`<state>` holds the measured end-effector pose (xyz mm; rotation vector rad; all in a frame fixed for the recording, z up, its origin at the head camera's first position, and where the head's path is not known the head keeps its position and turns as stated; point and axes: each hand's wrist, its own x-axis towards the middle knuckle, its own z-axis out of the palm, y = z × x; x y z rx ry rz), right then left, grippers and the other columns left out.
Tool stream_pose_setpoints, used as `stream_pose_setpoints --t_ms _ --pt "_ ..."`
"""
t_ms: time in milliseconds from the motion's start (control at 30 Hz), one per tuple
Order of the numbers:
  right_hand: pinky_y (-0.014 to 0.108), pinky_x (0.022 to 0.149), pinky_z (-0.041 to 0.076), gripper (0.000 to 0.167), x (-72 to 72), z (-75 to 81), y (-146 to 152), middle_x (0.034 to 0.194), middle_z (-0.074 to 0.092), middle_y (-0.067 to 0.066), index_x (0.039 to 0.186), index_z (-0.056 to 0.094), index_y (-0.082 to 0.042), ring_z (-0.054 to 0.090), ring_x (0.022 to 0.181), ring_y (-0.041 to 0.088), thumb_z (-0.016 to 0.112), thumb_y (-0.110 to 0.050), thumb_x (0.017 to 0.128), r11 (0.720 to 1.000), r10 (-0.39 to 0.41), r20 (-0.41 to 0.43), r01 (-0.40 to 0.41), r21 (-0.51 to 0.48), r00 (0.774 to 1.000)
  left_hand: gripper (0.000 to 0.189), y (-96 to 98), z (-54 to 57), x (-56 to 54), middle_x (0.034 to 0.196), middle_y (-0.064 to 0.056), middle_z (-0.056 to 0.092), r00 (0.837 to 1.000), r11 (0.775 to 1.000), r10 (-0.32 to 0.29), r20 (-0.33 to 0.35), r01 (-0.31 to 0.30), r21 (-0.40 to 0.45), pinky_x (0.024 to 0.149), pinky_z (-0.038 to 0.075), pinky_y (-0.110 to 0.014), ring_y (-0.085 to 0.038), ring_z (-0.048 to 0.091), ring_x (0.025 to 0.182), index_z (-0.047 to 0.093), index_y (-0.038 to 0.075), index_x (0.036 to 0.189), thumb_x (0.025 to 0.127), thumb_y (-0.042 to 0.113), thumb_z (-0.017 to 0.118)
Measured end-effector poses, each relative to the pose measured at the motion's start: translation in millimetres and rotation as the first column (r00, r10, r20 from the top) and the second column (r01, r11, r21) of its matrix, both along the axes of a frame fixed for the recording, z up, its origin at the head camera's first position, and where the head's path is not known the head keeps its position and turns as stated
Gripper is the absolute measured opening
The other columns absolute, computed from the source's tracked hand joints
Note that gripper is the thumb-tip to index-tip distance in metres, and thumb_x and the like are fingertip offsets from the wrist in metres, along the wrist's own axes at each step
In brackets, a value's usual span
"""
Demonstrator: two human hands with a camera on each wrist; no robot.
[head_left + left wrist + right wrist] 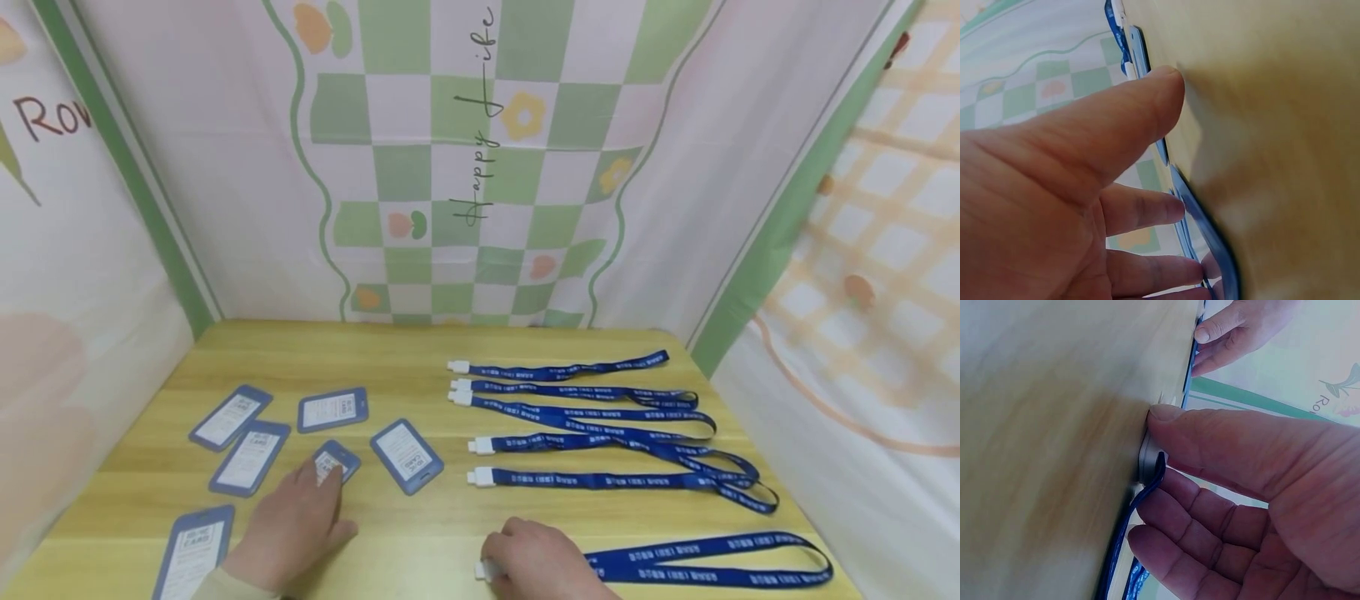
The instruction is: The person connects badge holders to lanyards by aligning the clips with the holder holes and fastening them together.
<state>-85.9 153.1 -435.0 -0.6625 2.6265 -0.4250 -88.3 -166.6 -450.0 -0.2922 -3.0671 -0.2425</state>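
Note:
My left hand (288, 525) reaches over a blue-framed ID card holder (343, 458), with its fingers covering the near part. In the left wrist view its fingers are fairly straight and touch the holder (1210, 234), while the thumb stands apart from it. My right hand (540, 560) is at the white-clip end of the nearest blue lanyard (697, 575), whose loop stretches right along the table. Seen from the right wrist, thumb and fingers pinch the white clip (1149, 459). The fingers partly hide that clip.
More ID card holders (333, 409) lie scattered on the left and middle, two of them overlapping. Several blue lanyards (600, 480) lie in rows on the right, clips to the left, some straps crossing. Behind the wooden table (405, 350) hangs a checked curtain (495, 175); cloth also hangs at both sides.

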Motion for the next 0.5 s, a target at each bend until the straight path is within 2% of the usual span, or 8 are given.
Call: stream_pose_setpoints --t_ms 500 --pt "0.023 0.065 0.049 0.013 1.3 1.8 0.3 0.080 0.057 -0.018 0.107 0.078 -0.028 0.050 0.070 0.004 0.077 -0.027 0.094 1.000 -0.004 -0.004 0.004 -0.010 1.000 0.067 0.0 2.2 4.2 0.137 -0.034 0.059 0.999 1.000 0.002 0.051 -0.003 0.018 0.104 0.052 -0.065 -0.050 0.060 0.124 0.064 0.003 0.129 0.084 0.048 0.082"
